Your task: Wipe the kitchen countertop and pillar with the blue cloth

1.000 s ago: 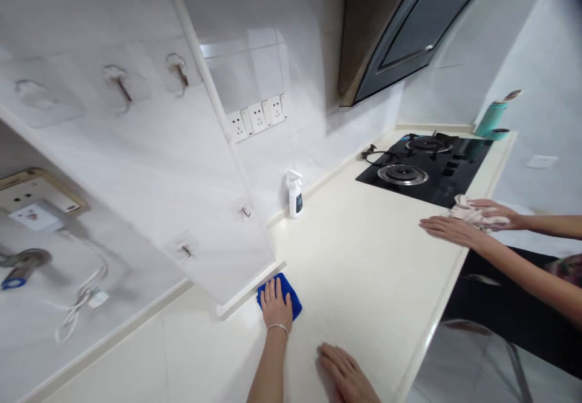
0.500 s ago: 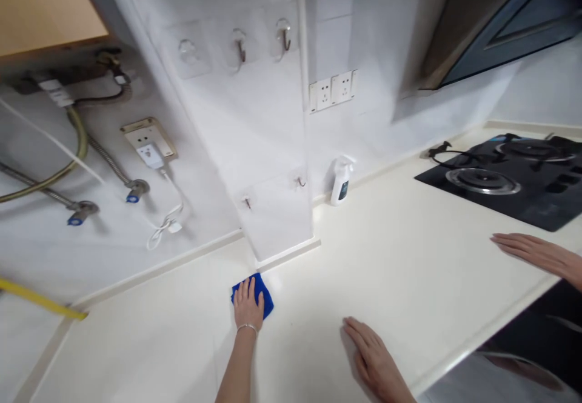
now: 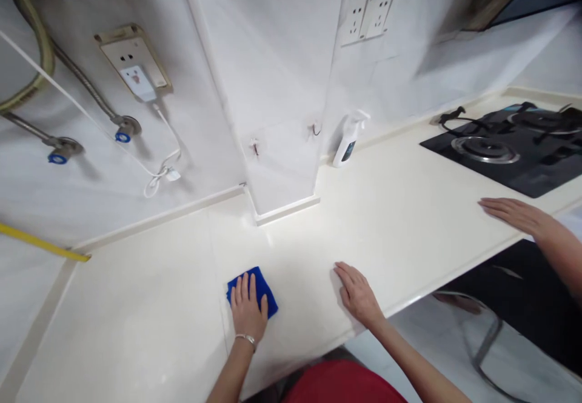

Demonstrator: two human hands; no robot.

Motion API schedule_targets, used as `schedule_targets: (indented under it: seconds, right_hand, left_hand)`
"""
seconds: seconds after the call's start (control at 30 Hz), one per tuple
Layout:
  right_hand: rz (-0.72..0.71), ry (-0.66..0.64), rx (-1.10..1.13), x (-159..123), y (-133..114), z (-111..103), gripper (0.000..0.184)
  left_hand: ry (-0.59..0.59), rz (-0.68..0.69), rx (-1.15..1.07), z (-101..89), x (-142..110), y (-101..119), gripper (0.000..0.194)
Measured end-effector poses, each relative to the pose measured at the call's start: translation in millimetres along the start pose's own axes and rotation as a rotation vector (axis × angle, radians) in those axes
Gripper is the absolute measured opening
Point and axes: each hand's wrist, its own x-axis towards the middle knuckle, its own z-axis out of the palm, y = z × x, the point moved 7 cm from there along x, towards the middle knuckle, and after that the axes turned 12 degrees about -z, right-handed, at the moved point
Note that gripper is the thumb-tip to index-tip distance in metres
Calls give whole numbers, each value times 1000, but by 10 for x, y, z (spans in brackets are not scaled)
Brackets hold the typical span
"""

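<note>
The left hand presses on a blue microfiber cloth on the table, its fingers spread flat, not gripping; the right hand lies open just beside it; a co-worker's hand rests flat near the gas hob

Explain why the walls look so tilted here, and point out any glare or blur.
In the head view, wide-angle distortion makes the white wall corner lean sharply; in the same view, soft glare whitens the countertop near that corner; the left hand and blue cloth look fairly sharp, with only faint shadows.
</note>
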Motion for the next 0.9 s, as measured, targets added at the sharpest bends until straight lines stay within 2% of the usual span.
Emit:
schedule_targets:
  seconds: [0.17,0.3,0.37,0.47,0.57,0.7,0.8,0.9]
  right_hand:
    - [-6,-9,18,-13,-20,-23,59]
    - [-15,1,52,-61,20,-27,59]
    - [-18,-6,66,-80,56,-17,57]
    - [-19,-17,77,-88,101,-12,54]
    - [-18,-19,85,-94,126,-22,54]
    - [-47,-2,103,-107,128,-32,54]
    - [-72,8,97,-107,117,-32,53]
    - [-84,26,78,-99,101,-41,51]
  left_hand:
    - [-200,162,-113,66,-672,724,72]
    - [-388,360,-280,129,-954,1393,83]
    - [-416,418,-333,135,-966,1585,82]
    - [-419,444,-375,127,-921,1623,77]
    - [-409,430,-380,94,-932,1429,70]
    - [-381,320,-323,23,-1036,891,71]
    - [-326,144,-229,-62,-1110,271,71]
    - [-239,-118,-84,-223,-1189,-558,62]
